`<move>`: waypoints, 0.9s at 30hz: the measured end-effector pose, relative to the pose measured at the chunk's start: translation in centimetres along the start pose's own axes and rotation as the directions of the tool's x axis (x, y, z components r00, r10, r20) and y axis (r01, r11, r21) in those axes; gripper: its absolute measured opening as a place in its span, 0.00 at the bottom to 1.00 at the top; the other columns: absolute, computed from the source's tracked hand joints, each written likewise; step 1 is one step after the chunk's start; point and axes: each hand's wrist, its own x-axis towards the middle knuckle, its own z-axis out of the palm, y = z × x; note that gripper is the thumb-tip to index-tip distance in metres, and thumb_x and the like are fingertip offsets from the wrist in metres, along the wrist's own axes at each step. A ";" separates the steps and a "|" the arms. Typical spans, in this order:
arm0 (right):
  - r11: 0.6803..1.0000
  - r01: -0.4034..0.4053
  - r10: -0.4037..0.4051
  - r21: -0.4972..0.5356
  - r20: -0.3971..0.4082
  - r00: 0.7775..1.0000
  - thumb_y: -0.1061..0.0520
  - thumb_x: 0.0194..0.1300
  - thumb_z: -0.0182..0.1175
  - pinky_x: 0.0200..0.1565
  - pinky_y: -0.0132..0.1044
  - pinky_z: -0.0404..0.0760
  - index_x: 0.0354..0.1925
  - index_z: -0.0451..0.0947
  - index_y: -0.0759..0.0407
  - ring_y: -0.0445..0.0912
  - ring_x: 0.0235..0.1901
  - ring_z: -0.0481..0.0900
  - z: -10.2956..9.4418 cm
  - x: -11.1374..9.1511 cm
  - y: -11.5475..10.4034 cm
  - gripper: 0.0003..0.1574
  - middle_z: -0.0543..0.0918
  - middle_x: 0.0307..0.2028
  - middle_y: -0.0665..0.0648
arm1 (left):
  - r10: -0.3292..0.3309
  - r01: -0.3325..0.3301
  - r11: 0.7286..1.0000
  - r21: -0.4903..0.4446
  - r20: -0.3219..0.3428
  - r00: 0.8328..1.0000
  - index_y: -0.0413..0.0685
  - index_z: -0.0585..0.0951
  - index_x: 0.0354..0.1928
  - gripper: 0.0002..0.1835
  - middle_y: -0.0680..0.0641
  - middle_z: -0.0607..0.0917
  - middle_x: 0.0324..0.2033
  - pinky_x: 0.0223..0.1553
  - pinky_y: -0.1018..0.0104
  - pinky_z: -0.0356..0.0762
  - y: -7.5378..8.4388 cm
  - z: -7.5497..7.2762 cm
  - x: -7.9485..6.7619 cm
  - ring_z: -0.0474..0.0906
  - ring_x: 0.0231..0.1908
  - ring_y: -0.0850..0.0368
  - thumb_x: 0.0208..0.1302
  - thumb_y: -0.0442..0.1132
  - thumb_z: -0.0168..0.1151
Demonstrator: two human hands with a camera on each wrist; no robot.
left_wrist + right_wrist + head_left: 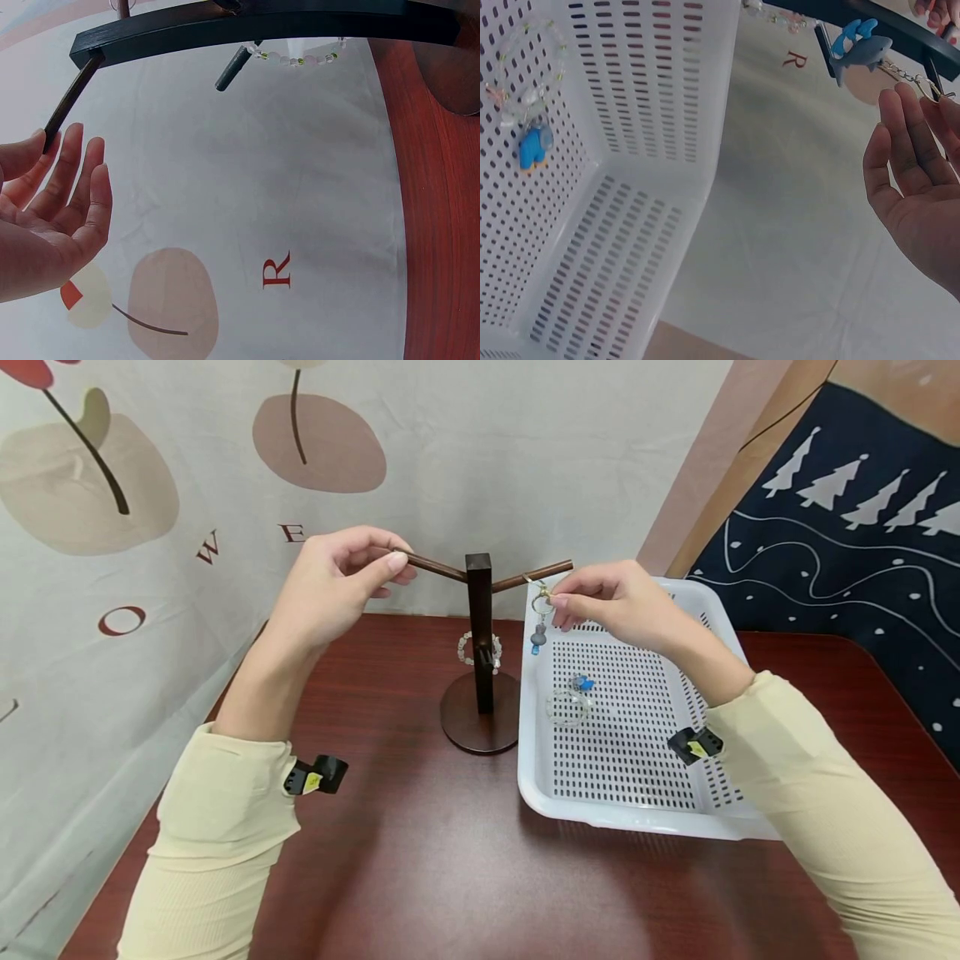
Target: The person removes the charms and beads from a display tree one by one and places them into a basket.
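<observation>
A dark wooden stand (481, 618) with a round base and slanted pegs stands upright on the table. Its left peg (438, 567) is pinched near the tip between the thumb and fingers of my left hand (322, 581). My right hand (618, 602) pinches the gold ring of a keychain with a grey and blue dolphin-like charm (866, 51), which dangles below. The keychain's upper clasp meets the right peg (532, 576); whether it loops fully round, I cannot tell. A clear beaded bracelet (464, 649) hangs from a lower peg.
Right of the stand, a white perforated basket (534, 760) holds another clear beaded bracelet (567, 722) and a trinket with a blue charm (585, 683). Behind the reddish-brown table (420, 860) hangs a printed pale cloth (465, 460). A dark tree-patterned cloth (840, 552) is at right.
</observation>
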 end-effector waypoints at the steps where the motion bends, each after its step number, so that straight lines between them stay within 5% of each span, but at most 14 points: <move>1: 1.000 0.003 -0.003 0.000 -0.007 1.000 0.63 0.63 0.56 0.35 0.33 0.77 0.38 0.79 0.69 0.46 0.28 0.80 -0.2 -0.1 0.0 0.09 0.81 0.25 0.61 | 0.000 0.000 1.000 0.001 -0.001 1.000 0.40 0.80 0.39 0.07 0.52 0.83 0.27 0.37 0.67 0.74 0.0 0.0 0.0 0.80 0.35 0.59 0.64 0.34 0.56; 27: 0.993 -0.091 0.080 -0.078 -0.131 0.988 0.59 0.63 0.58 0.34 0.28 0.76 0.37 0.80 0.67 0.48 0.29 0.76 -2.8 -1.8 0.9 0.11 0.82 0.26 0.59 | -0.020 0.020 1.000 0.004 -0.007 1.000 0.40 0.80 0.40 0.07 0.53 0.83 0.27 0.38 0.67 0.74 0.1 0.1 -0.1 0.79 0.36 0.57 0.64 0.34 0.55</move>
